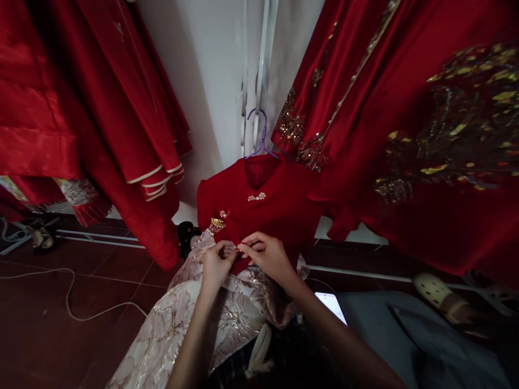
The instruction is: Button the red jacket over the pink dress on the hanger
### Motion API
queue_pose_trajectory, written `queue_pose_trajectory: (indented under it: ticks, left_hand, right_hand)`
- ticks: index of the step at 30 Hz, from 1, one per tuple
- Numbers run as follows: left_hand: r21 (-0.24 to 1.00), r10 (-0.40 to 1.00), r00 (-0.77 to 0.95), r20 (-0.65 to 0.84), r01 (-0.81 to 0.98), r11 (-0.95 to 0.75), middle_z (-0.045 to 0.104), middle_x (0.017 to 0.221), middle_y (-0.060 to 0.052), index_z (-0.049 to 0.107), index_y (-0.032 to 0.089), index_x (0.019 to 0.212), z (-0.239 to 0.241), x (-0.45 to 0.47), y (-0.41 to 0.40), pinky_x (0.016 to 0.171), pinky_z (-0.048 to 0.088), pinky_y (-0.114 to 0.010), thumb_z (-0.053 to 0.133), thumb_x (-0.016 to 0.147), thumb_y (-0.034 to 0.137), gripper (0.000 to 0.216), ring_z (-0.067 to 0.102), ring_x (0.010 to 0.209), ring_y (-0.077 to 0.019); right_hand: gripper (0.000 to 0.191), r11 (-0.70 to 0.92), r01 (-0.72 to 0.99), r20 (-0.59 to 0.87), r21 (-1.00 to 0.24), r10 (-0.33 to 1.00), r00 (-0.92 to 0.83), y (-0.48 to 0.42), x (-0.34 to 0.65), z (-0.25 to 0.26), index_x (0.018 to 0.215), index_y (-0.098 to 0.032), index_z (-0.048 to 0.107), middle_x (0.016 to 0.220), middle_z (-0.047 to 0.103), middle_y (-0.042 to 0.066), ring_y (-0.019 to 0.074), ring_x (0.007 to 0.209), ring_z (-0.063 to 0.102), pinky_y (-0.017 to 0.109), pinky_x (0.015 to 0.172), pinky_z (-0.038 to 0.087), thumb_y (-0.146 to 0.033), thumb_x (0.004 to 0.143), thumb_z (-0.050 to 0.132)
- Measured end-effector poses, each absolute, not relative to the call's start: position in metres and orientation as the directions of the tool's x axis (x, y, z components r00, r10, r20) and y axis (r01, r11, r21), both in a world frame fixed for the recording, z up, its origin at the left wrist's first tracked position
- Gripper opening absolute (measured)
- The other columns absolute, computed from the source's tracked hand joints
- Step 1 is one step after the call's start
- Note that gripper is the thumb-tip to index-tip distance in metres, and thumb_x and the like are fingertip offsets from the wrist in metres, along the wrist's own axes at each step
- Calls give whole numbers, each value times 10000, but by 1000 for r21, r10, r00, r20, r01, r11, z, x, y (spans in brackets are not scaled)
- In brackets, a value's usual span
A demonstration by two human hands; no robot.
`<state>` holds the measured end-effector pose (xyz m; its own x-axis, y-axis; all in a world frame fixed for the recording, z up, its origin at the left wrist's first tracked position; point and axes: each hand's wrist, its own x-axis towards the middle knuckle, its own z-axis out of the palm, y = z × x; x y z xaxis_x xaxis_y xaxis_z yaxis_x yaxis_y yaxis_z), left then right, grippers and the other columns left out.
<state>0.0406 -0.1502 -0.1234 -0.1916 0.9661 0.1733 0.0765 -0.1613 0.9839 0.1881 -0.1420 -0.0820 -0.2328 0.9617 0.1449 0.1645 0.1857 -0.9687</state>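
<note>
A red dress top (284,216) with a V-neck hangs in front of me on a purple hanger (264,135). Pearl-like beads (257,197) sit on its chest, and a gold tasselled ornament (218,222) is at its left side. At the waist of the top, my left hand (218,265) pinches with thumb and forefinger. My right hand (268,256) meets it there, its fingertips also pinched together. Between them shows a tiny gold-coloured piece, too small to name. Below the hands spreads a pale floral brocade skirt (178,319) with a metallic sheen.
Red garments (133,119) hang on the left, and red gowns with gold sequins (450,129) on the right. A lit phone (330,307) lies beside a grey surface (377,324). A cable (73,286) crosses the tiled floor; a pale clog (436,292) is at right.
</note>
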Motion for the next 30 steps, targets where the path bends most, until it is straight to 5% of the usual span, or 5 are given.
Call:
queue_pose_trajectory:
  ticks: [6,15,21,26,30]
  left_hand:
    - [989,978,-167,123,-64,-136,709,714,-54,690,139,783,-124,38,-151,652,554,-257,734,604,263,221,664,649,-150]
    - [998,989,-137,51,-32,-55,731,792,-66,732,151,835,-121,38,-156,730,557,-289,706,639,220,209,682,700,-169]
    - [993,988,-110,109,67,-102,721,778,-70,729,151,779,-124,33,-153,696,534,-279,698,654,232,152,657,691,-164]
    - [977,969,-132,207,74,-199,641,764,-27,646,154,802,-121,32,-154,607,478,-206,711,612,177,202,579,659,-107]
    - [959,950,-172,261,160,-234,586,790,-11,596,163,851,-121,32,-159,615,452,-207,714,616,181,263,534,665,-98]
  right_hand:
    - [154,375,387,339,-842,927,-160,-133,178,-104,852,-181,638,817,679,53,143,666,646,238,556,535,-315,784,605]
    - [147,385,376,336,-843,922,-193,-131,185,-103,842,-191,629,805,672,37,138,634,642,244,572,521,-327,793,605]
    - [119,381,397,325,-835,924,-204,-131,186,-103,839,-189,623,806,653,28,123,621,621,245,599,498,-296,791,601]
    - [365,348,426,338,-835,935,-102,-133,194,-91,1049,-192,556,971,631,50,94,576,564,259,611,485,-296,718,668]
    - [352,364,397,379,-843,924,-41,-130,215,-75,1072,-197,539,959,631,54,101,601,559,251,590,467,-348,765,619]
